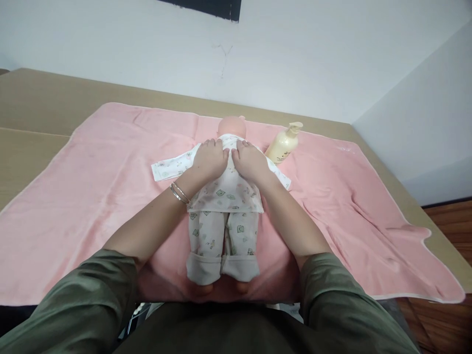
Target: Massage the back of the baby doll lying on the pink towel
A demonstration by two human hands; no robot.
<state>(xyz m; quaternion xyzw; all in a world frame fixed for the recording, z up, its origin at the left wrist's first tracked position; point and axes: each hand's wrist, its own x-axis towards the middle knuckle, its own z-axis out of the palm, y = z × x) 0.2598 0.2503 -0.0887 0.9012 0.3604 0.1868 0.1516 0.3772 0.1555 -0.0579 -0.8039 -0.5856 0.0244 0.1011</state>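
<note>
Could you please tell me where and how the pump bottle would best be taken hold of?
I would grip the bottle around its broad, rounded body, below the narrow pump head, which may move if pressed. Coming from the right looks best, as the doll's sleeve and right hand crowd its left.

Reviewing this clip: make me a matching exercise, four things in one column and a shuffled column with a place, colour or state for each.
1. Pump bottle
2. Blanket
3. Bracelets
4. Trouser cuffs

A. Around the left wrist
B. Turned up, above the feet
C. Pale yellow, right of the doll
D. Pink, spread on the table

Pairs: 1-C, 2-D, 3-A, 4-B
</note>
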